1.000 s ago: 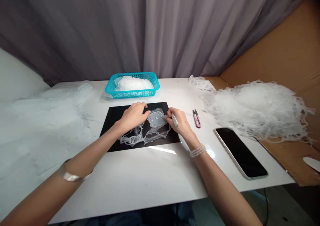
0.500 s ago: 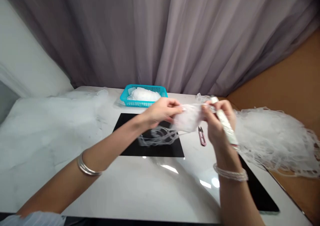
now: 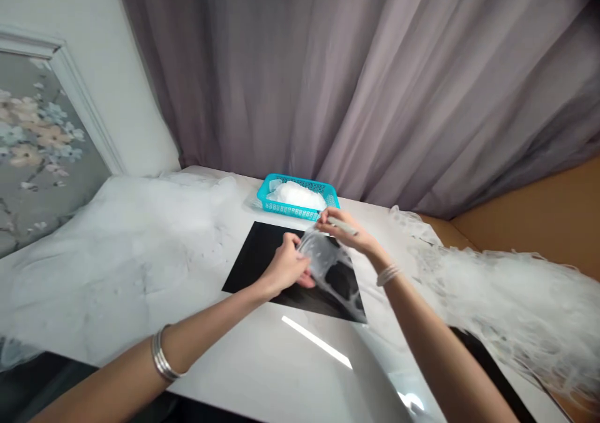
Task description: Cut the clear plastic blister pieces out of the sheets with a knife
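Note:
Over a black mat [image 3: 262, 257] on the white table [image 3: 262, 360], both hands hold a thin translucent plastic piece [image 3: 323, 263] with trailing strips. My left hand [image 3: 285, 267] pinches its left edge, fingers closed. My right hand [image 3: 344, 232] grips its upper edge and also holds a slim white pen-like tool [image 3: 342, 225]. The strips hang down to the mat's right corner.
A turquoise basket [image 3: 299, 197] with white translucent pieces stands behind the mat. A large heap of white plastic trimmings [image 3: 506, 298] lies at the right on brown cardboard. Translucent sheets [image 3: 117, 248] cover the table's left. A dark phone [image 3: 492, 373] lies at the right front edge.
The hands lifted the plastic piece off the mat, then brought it lower and left over the mat. The view has swung left; the small pink snips are out of sight.

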Demonstrator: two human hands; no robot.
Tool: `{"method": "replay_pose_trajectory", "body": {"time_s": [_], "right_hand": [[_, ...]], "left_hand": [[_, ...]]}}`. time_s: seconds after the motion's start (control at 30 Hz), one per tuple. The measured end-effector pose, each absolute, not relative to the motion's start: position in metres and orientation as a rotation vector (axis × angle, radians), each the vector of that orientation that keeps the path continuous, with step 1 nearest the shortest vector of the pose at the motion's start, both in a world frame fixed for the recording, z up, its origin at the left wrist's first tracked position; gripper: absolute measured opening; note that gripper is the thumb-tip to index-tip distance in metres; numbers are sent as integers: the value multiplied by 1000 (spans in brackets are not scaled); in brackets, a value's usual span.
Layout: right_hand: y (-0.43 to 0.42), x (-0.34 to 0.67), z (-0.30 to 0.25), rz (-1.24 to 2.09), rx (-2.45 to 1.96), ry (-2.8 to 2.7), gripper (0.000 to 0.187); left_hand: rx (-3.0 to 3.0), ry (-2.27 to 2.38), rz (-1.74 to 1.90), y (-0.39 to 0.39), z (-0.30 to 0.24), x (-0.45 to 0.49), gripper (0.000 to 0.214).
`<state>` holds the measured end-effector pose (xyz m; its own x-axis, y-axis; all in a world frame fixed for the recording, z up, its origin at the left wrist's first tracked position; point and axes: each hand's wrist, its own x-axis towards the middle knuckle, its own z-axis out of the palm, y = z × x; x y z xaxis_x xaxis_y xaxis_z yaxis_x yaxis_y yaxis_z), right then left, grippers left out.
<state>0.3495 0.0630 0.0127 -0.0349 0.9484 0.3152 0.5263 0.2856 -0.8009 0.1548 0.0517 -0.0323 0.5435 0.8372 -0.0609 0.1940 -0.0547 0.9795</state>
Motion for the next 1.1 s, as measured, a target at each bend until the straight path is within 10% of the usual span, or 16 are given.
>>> {"method": "replay_pose_trajectory", "body": {"time_s": [0.27,0.5,1.1], "right_hand": [[41,325,-44,474,-1565,-1418,49],[-18,300,-48,835,-1577,-1466,38],[-23,281,-37,580,-1675,-2074,25]], "left_hand": [[2112,957,533,36,-65,79,16],[2737,746,416,19,-97,92,53],[3189,781,260,18,-89,90,52]]}}
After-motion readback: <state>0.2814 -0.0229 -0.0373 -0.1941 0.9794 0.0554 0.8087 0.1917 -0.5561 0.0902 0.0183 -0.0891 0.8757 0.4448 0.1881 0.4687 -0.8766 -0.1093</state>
